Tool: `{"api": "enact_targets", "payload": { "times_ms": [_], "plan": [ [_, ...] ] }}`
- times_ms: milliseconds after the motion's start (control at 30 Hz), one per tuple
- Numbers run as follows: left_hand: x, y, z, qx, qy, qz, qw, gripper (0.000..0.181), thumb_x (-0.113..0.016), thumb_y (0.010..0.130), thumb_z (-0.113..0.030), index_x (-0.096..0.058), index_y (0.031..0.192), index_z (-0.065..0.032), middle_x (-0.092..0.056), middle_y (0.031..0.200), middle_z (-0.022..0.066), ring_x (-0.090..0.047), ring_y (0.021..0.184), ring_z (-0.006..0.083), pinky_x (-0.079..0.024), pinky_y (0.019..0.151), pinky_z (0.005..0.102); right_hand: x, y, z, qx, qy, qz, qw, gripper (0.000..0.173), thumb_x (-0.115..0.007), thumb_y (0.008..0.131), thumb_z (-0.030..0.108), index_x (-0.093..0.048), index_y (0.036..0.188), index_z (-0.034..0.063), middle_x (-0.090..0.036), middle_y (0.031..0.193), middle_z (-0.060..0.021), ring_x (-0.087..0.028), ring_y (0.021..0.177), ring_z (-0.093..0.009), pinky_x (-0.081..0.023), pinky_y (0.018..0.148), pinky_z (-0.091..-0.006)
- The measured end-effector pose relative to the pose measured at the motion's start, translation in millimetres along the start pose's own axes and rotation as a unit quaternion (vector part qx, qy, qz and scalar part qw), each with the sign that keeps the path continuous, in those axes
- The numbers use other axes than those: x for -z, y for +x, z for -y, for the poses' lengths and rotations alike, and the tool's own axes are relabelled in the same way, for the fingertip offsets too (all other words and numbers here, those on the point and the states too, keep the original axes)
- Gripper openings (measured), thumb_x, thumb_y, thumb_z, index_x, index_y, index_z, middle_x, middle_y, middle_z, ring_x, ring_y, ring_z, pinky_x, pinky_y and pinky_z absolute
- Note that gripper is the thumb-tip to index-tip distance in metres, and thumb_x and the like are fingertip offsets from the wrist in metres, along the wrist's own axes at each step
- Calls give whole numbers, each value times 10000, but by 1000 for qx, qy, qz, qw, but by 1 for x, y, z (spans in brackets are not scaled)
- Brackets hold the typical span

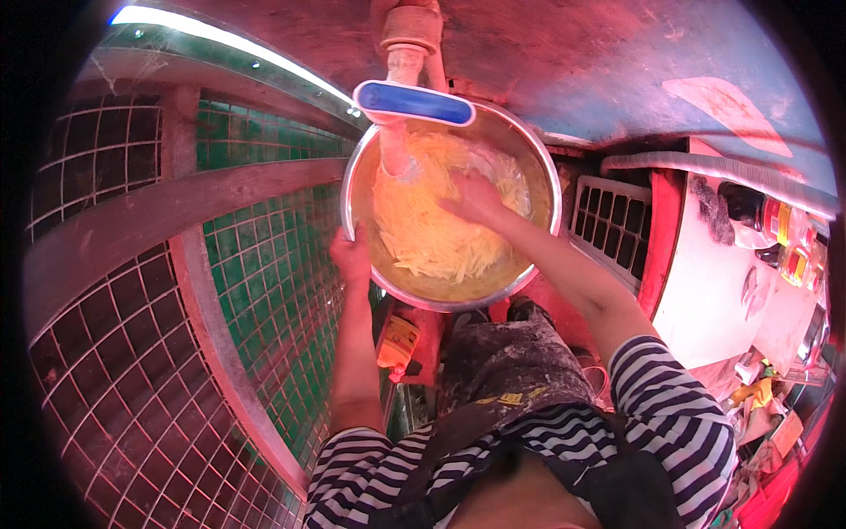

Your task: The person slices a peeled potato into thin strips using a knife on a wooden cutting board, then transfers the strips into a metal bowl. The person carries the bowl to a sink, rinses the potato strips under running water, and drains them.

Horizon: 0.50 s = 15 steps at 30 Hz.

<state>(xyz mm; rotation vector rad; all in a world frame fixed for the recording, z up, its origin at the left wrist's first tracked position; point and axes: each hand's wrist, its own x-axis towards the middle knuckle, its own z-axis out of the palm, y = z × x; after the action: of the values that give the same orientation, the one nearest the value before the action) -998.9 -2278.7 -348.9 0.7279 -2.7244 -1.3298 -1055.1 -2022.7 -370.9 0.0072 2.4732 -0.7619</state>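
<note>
A round metal bowl [554,188] holds pale yellow, thin-cut strips [429,231] that look like potato, apparently in water. My left hand [352,254] grips the bowl's rim on its left side. Among the strips, right of the middle, is my right hand [477,195]; its fingertips are partly hidden, so I cannot tell whether it grasps any. Over the bowl's far edge stands a tap with a blue, white-edged lever handle [415,103]. Below the handle a pale column [395,149] reaches down to the strips, meeting them in a whitish patch.
Wire mesh panels [271,258] in a frame run along my left. To the right stand a white plastic crate [611,218] and a pale surface [707,284] with several bottles [786,231]. An orange package [398,340] lies below the bowl. A bare wall [581,66] rises behind the tap.
</note>
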Motion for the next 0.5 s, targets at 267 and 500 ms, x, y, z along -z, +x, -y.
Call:
{"api": "enact_targets", "payload": {
  "times_ms": [267, 500],
  "plan": [
    [-3, 1, -15, -12, -10, -10, 1000, 193, -645, 798, -174, -590, 766, 9, -605, 649, 29, -495, 632, 53, -434, 560, 291, -65, 32, 15, 287, 188, -48, 938, 591, -509, 786, 487, -429, 1307, 221, -317, 1393, -135, -210, 1315, -337, -57, 1019, -627],
    [-5, 1, -8, -16, -9, -18, 1000, 212, -660, 787, -188, -587, 761, 9, -590, 621, 35, -486, 597, 68, -430, 538, 306, -40, -17, -6, 119, -115, -120, 979, 624, -482, 798, 532, -375, 1352, 264, -156, 1469, -158, -58, 1365, -349, 21, 1006, -652]
  ]
}}
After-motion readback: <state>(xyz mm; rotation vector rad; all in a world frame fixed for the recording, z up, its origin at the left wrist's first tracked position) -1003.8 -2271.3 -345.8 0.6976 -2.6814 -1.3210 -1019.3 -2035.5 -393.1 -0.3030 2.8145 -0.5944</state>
